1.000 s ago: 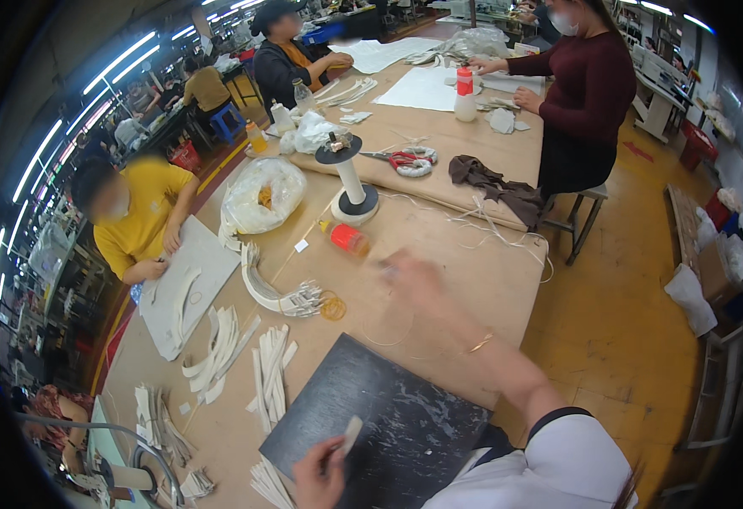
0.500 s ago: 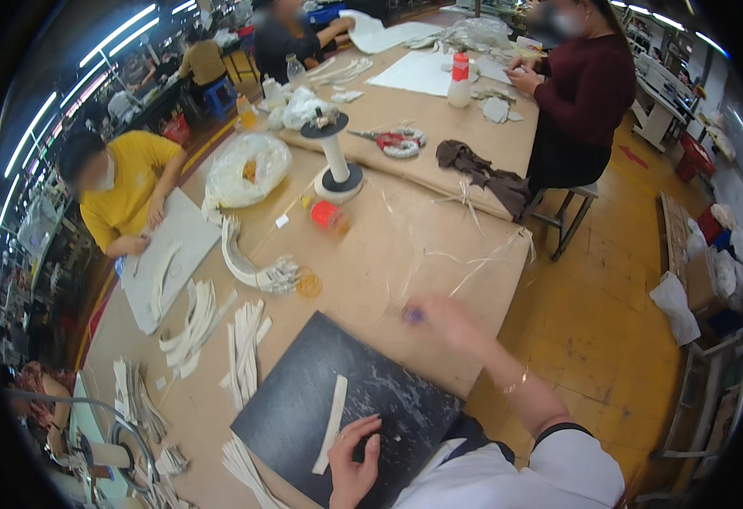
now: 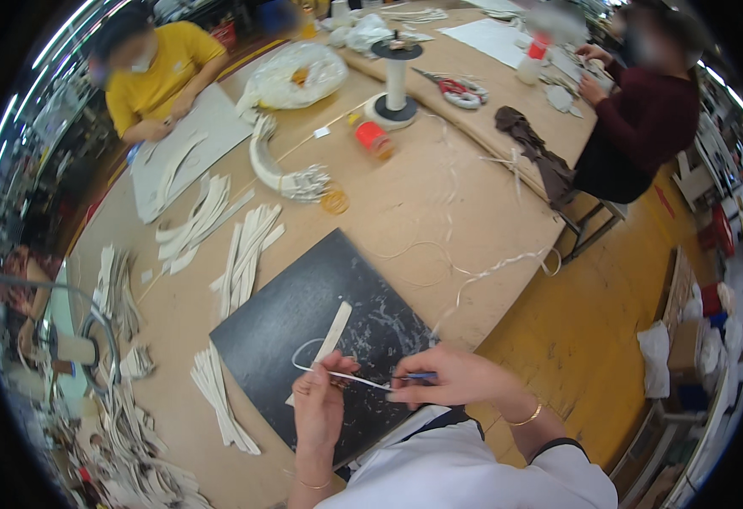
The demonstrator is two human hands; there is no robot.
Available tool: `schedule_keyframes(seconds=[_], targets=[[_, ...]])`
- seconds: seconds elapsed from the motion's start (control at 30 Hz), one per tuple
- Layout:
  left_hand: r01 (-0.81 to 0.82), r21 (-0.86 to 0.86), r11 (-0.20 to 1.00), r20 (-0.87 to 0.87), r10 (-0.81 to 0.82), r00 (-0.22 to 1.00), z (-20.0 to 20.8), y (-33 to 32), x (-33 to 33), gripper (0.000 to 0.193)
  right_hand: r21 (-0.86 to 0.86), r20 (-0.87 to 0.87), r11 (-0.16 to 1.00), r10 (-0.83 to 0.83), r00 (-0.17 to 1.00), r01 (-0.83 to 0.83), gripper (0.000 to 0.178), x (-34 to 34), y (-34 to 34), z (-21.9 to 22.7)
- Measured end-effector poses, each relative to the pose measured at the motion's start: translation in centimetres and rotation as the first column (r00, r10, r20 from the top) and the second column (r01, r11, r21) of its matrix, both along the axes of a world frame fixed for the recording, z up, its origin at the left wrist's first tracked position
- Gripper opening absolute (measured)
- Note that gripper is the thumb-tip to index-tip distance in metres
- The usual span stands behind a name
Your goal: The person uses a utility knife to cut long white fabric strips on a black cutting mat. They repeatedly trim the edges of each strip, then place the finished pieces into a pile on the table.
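Observation:
Above the black mat [image 3: 269, 288], a thin white cord [image 3: 358, 378] runs between my two hands, with a loop curling up on its left. The fingers of my left hand [image 3: 316, 407] are closed on it. My right hand [image 3: 452, 377] pinches its other part and also holds a small blue tool [image 3: 420, 376], whose kind I cannot make out. Beneath the cord, a cream fabric strip [image 3: 336, 329] lies on the mat, its lower end partly behind my left hand.
Bundles of cream strips [image 3: 252, 254] lie left of the mat. Further off are a thread spool [image 3: 396, 85], a red-labelled jar [image 3: 373, 140], scissors [image 3: 460, 90] and a plastic bag [image 3: 295, 76]. Loose white cords [image 3: 494, 273] trail toward the right edge. Two people work across the table.
My right hand has come back from the table's right side with the cord. My left hand has lifted off the mat and taken hold of the cord. The view has shifted.

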State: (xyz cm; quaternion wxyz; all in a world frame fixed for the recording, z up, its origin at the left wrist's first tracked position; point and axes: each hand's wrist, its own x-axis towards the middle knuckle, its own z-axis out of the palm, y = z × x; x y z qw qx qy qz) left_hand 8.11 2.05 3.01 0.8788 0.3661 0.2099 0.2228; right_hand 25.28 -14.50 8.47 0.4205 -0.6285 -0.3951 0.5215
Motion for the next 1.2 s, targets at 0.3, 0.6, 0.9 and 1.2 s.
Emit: schedule_keyframes(seconds=[0.3,0.6,0.9,1.2], targets=[[-0.331,0.029,0.943,0.144,0.324,0.935,2.0,8.9,-9.2,0.027,-0.423,0.214,0.841,-0.269,0.939,0.337,0.044,6.9,-16.7,-2.9],[-0.371,0.096,0.924,0.214,0.345,0.914,2.0,10.8,-16.0,0.028,-0.425,0.611,0.309,-0.596,0.521,0.851,0.052,8.7,-29.7,-10.9],[-0.539,0.236,0.808,-0.019,0.558,0.829,-0.6,18.2,-24.9,0.043,-0.214,0.726,0.382,-0.553,0.408,0.899,0.040,10.5,-28.7,-14.6],[-0.291,0.333,0.897,-0.083,0.336,0.938,-1.6,18.5,-24.9,0.048,-0.019,0.856,0.476,-0.446,0.260,0.879,0.029,9.4,-26.9,-17.0]])
